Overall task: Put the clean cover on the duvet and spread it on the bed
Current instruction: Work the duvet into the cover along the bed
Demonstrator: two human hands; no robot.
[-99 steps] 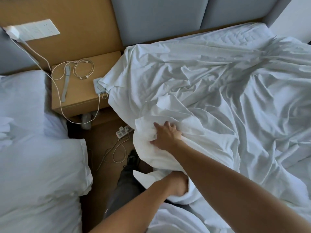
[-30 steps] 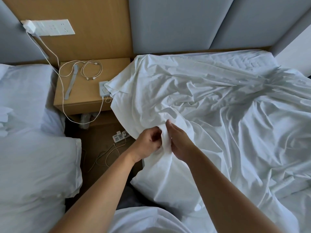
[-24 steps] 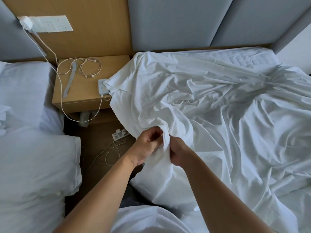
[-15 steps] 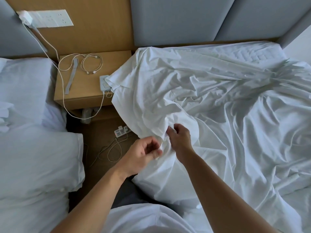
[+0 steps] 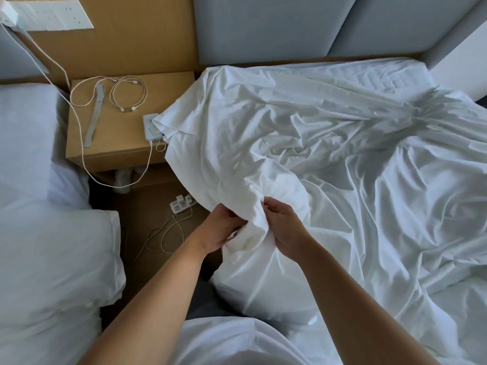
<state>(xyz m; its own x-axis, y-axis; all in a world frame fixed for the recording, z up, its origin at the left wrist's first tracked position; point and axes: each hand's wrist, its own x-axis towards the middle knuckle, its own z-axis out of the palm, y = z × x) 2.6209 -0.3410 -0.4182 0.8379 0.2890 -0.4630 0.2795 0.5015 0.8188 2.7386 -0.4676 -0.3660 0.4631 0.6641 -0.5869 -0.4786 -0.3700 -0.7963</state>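
Gripping the cover [image 5: 303, 133] at its bunched near-left edge, left hand [image 5: 220, 231] and right hand [image 5: 287, 227] curl tight; its bulk lies far-right.

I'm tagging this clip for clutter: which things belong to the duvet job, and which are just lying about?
Job: white duvet cover, gripped by the left hand and right hand; bed.
Lying about: nightstand, coiled cables, white power bank, grey strap, floor power strip, pillows on the neighbouring bed.
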